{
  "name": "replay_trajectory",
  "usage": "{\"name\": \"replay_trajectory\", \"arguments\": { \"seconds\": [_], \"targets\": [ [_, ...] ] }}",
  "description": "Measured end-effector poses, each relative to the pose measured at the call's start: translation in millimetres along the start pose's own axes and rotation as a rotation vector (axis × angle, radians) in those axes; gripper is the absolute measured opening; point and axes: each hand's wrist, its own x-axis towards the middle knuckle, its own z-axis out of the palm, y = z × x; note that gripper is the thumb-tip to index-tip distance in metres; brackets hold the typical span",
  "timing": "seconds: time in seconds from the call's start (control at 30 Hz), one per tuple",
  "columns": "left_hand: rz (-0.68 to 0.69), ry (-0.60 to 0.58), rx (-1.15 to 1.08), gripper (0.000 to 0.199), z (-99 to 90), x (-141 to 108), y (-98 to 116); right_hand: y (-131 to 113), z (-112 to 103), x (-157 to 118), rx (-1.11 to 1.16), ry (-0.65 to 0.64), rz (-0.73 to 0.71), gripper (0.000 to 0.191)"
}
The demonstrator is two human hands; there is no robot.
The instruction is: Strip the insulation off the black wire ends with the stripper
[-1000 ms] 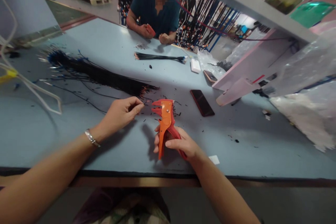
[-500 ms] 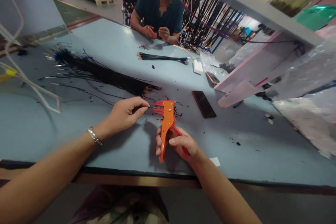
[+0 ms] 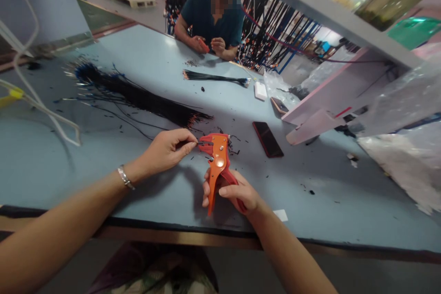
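My left hand [image 3: 174, 148] is closed in a pinch on a thin black wire [image 3: 197, 142], whose end reaches the jaws of an orange and red wire stripper [image 3: 219, 158]. Wrapped round the stripper's handles is my right hand [image 3: 237, 192], thumb on the red handle. The tool stands with its jaws pointing left, toward my left fingers. Behind my left hand lies a long bundle of black wires [image 3: 144, 98], with copper-coloured ends at the right and blue and silvery ends at the left. Short black scraps [image 3: 235, 150] are scattered beyond the stripper.
A phone [image 3: 268, 139] lies right of the tool. Farther back are a smaller wire bundle [image 3: 215, 77] and a white box [image 3: 260, 90]. Across the table a co-worker [image 3: 210, 18] holds a red tool. A white wire frame [image 3: 51, 115] stands at left, a shelf panel [image 3: 330, 87] at right.
The wire end in my left hand has come into the stripper's jaws, where a small gap showed before. The stripper has shifted slightly left. My view has moved a little.
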Motion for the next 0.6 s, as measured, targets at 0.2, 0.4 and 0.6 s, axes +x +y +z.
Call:
{"name": "replay_trajectory", "arguments": {
  "seconds": [0.2,0.4,0.6],
  "targets": [
    [-0.003,-0.003,-0.023,0.022,0.5,-0.6,2.2,1.5,-1.5,0.8,-0.026,0.006,-0.02,0.038],
    [-0.082,0.078,-0.048,0.025,-3.8,0.0,4.1,2.8,-1.7,0.6,-0.027,0.01,-0.046,0.037],
    [-0.092,0.112,-0.024,0.026,-3.5,-1.2,3.8,3.8,-3.7,2.1,0.008,0.031,-0.065,0.038]
  ]
}}
